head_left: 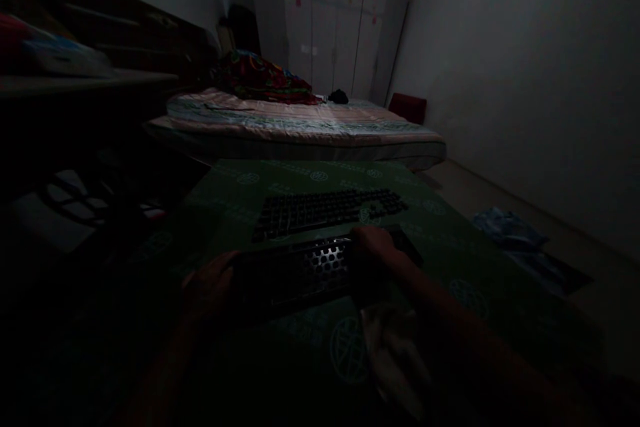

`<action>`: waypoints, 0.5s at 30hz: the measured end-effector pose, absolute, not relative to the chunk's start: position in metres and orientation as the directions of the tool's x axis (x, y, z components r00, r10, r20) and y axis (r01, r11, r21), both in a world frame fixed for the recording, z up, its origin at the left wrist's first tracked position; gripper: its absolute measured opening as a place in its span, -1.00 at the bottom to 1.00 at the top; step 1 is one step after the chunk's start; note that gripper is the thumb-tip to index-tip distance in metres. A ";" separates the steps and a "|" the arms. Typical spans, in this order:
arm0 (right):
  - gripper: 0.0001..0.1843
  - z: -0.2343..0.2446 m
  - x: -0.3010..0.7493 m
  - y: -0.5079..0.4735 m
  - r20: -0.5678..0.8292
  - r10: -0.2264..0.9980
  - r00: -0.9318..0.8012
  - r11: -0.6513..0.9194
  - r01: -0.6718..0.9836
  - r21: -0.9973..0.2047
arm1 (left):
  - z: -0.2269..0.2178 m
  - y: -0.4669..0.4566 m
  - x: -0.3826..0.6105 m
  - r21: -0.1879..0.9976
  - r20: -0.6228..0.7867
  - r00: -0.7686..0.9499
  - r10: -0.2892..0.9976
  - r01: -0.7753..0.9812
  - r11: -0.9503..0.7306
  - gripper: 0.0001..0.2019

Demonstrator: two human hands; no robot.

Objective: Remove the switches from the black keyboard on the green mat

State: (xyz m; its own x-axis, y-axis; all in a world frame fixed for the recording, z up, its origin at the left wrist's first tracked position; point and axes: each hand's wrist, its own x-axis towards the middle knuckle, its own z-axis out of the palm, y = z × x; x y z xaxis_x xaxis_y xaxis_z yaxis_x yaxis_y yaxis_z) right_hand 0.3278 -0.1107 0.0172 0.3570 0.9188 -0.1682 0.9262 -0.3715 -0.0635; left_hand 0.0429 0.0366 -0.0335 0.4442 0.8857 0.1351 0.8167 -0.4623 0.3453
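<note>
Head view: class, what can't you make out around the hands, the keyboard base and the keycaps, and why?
All in the head view:
- Part of the keyboard base: covered by the right hand and the cloth.
- Fingertips of the left hand: lost in darkness at the base's left end.
- Letters on the keycaps: too small and dark.
- The cloth's lower end: fades into shadow.

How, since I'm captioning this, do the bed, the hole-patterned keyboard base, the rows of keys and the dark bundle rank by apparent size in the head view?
1. Bed
2. Keyboard base
3. Rows of keys
4. Dark bundle
</note>
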 end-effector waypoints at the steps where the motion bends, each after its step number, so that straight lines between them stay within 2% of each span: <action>1: -0.68 0.017 0.328 -0.112 -0.164 0.920 0.357 -0.372 0.926 -0.069 | -0.034 0.038 0.042 0.351 0.144 0.450 0.881 0.809 -0.471 -0.59; 9: -0.70 0.013 0.321 -0.108 -0.135 0.921 0.365 -0.378 0.921 -0.092 | -0.040 0.047 0.040 0.373 0.153 0.448 0.881 0.799 -0.471 -0.59; 15: -0.68 0.010 0.318 -0.109 -0.108 0.921 0.375 -0.384 0.919 -0.084 | -0.037 0.046 0.040 0.371 0.080 0.445 0.892 0.817 -0.441 -0.54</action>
State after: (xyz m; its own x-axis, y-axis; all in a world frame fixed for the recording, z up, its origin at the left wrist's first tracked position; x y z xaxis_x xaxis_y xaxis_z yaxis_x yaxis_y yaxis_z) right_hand 0.3183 -0.1085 0.0104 0.3750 0.9208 -0.1077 0.9194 -0.3842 -0.0838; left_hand 0.0395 0.0458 -0.0375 0.4450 0.8920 0.0801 0.8171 -0.4410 0.3713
